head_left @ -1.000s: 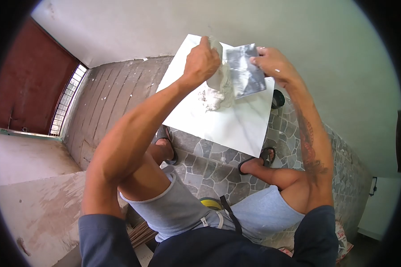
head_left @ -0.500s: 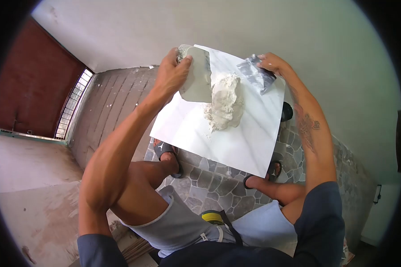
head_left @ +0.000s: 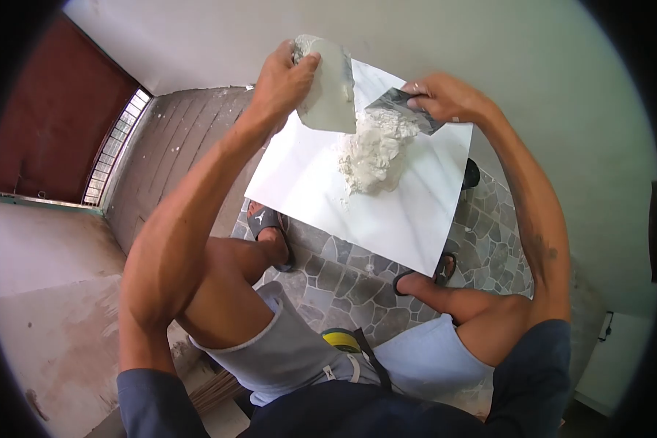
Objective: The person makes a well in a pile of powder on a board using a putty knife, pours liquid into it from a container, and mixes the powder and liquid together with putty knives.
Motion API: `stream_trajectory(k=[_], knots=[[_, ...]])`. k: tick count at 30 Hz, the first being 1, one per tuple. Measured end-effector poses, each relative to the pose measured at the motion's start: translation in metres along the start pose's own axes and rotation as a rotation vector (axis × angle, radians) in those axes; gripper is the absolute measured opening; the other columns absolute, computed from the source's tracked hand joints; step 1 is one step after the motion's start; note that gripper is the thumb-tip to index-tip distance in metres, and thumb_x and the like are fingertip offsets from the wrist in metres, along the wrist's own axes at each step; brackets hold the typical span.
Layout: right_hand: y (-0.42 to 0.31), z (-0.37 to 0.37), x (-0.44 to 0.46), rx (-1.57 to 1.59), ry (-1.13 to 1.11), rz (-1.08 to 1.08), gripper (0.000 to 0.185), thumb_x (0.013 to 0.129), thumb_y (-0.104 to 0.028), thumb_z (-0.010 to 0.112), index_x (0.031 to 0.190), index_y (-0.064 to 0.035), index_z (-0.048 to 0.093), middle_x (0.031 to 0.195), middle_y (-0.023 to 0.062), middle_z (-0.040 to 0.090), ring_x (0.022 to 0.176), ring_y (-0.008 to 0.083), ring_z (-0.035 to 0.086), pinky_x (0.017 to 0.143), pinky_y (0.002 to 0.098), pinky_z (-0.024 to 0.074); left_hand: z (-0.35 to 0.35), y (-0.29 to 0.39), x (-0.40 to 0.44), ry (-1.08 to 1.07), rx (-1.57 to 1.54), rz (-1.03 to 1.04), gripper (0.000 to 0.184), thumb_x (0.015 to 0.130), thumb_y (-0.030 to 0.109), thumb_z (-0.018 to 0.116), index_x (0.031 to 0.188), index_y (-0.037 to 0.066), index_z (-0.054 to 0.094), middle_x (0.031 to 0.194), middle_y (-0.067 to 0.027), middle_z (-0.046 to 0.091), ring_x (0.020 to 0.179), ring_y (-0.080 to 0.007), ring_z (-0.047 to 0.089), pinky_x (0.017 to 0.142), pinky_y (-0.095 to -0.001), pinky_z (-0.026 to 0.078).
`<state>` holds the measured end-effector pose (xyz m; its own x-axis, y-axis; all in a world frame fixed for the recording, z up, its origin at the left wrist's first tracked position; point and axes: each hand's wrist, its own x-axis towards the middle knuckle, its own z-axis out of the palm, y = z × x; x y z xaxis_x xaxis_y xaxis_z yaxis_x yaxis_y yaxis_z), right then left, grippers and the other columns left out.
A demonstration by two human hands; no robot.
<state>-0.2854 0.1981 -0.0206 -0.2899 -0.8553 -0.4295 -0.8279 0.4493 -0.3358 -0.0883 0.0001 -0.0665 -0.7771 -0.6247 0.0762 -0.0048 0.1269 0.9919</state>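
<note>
My left hand (head_left: 286, 79) is closed on the edge of a flat, grey, putty-smeared plate (head_left: 327, 91), held tilted above the far left part of the board. White putty is clumped at its upper corner by my fingers. A metal putty knife (head_left: 396, 101) is gripped in my right hand (head_left: 445, 101), thumb on top; its blade meets the far side of a lumpy white putty heap (head_left: 376, 155). That heap lies on a white, marble-patterned board (head_left: 292, 171). Whether the plate's lower edge touches the heap I cannot tell.
Beneath the board is a floor of grey stone-pattern tiles (head_left: 365, 288). My sandalled feet stand at its near side, one sandal (head_left: 271, 226) at the left. A pale wall (head_left: 489, 44) rises behind, and a dark red door (head_left: 51, 109) is at the left.
My right hand has moved the putty knife left from the board's far right onto the heap. The heap's top looks more broken up. My left hand still holds the plate.
</note>
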Motion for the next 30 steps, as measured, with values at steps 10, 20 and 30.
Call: stream_trajectory(k=[10, 20, 30], knots=[[-0.004, 0.122, -0.080, -0.531, 0.508, -0.323, 0.039, 0.075, 0.006, 0.059, 0.111, -0.0055, 0.066, 0.100, 0.0091, 0.065, 0.093, 0.0274, 0.062, 0.082, 0.0396, 0.0520, -0.003, 0.021, -0.012, 0.009, -0.070, 0.050, 0.038, 0.097, 0.019, 0.056, 0.121, -0.011, 0.054, 0.107, -0.0204, 0.064, 0.095, -0.0229, 0.063, 0.085, -0.0367, 0.052], [0.000, 0.036, -0.068, -0.012, 0.439, 0.087, 0.030, 0.090, -0.005, 0.057, 0.118, 0.0020, 0.063, 0.109, 0.0189, 0.068, 0.097, 0.0364, 0.065, 0.087, 0.0375, 0.0515, -0.006, 0.035, -0.021, 0.015, -0.150, 0.013, 0.037, 0.098, 0.019, 0.057, 0.120, -0.010, 0.055, 0.108, -0.0189, 0.063, 0.095, -0.0217, 0.063, 0.084, -0.0362, 0.052], [0.099, 0.014, 0.120, 0.244, 0.301, 0.061, 0.049, 0.088, -0.008, 0.061, 0.135, 0.0076, 0.055, 0.132, 0.0207, 0.063, 0.119, 0.0282, 0.060, 0.103, 0.0334, 0.0436, -0.039, 0.054, -0.025, 0.102, -0.186, -0.044, 0.039, 0.100, 0.020, 0.057, 0.125, -0.009, 0.052, 0.113, -0.0182, 0.062, 0.102, -0.0218, 0.063, 0.091, -0.0363, 0.052]])
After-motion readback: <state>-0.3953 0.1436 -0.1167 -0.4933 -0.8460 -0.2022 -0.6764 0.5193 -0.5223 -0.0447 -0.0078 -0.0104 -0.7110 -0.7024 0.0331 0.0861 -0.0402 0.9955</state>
